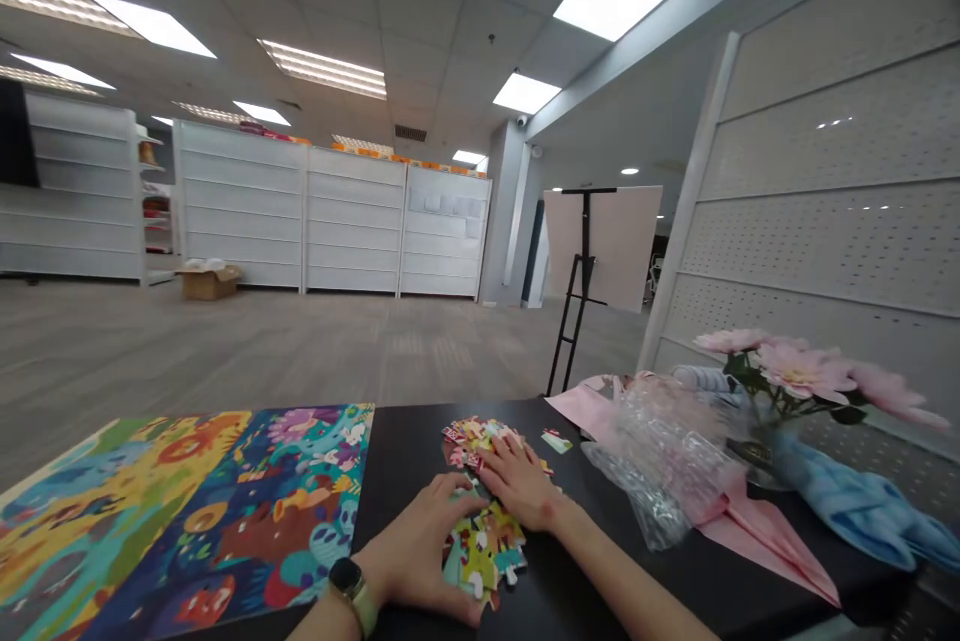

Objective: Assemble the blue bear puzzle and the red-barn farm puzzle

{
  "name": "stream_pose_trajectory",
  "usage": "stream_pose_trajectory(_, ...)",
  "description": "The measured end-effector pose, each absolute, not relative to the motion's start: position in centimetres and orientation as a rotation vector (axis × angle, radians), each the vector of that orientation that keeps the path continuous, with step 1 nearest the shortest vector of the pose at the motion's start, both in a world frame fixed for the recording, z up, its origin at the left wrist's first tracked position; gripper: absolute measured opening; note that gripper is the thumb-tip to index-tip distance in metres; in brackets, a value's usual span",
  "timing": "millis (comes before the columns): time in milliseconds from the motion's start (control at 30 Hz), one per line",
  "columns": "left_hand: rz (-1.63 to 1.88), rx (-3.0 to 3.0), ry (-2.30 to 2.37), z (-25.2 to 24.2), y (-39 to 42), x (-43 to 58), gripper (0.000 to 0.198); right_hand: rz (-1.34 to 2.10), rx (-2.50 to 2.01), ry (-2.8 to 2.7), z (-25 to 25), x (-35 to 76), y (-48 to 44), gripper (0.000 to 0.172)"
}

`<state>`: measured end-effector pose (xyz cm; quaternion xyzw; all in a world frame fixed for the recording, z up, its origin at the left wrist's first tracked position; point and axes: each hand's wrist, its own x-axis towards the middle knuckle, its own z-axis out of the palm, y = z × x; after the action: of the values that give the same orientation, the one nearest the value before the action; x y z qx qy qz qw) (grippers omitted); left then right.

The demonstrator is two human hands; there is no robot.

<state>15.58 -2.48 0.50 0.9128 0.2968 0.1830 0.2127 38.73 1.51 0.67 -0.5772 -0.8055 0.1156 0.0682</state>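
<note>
On the black table, a heap of colourful jigsaw puzzle pieces point(491, 543) lies between and under my two hands. My left hand point(420, 543), with a watch at the wrist, curves along the heap's left side, thumb and fingers apart. Palm down and fingers stretched out, my right hand point(517, 483) rests on top of the pieces and hides some of them. More pieces point(466, 434) show beyond its fingertips. One loose piece point(556, 441) lies apart, to the right of the heap. Left of my left hand is a brightly coloured animal picture point(285, 511) in yellow and dark blue halves.
Crumpled clear plastic wrap point(652, 461) lies over pink paper point(765, 531) on the right. Behind it stand pink flowers point(799, 369) beside a blue cloth point(855, 501). An easel point(574, 321) stands past the table, with white shelving point(352, 221) and a cardboard box point(210, 283) farther back.
</note>
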Motion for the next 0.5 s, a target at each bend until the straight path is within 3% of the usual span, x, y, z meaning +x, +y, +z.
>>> stream_pose_trajectory(200, 0.526, 2.557, 0.696, 0.3, -3.2, 17.4, 0.097, 0.517, -1.371, -2.320, 0.9, 39.6, -3.0, 0.056)
stream_pose_trajectory(367, 0.711, 2.594, 0.806, 0.1, -0.4, 19.1, 0.086, 0.382, -1.576, -2.416, -0.1, 42.7, -5.6, 0.069)
stream_pose_trajectory(500, 0.624, 2.584, 1.098, -0.1, 2.6, 19.4, 0.075, 0.286, -1.735, -2.417, -1.2, 44.6, -4.8, 0.055)
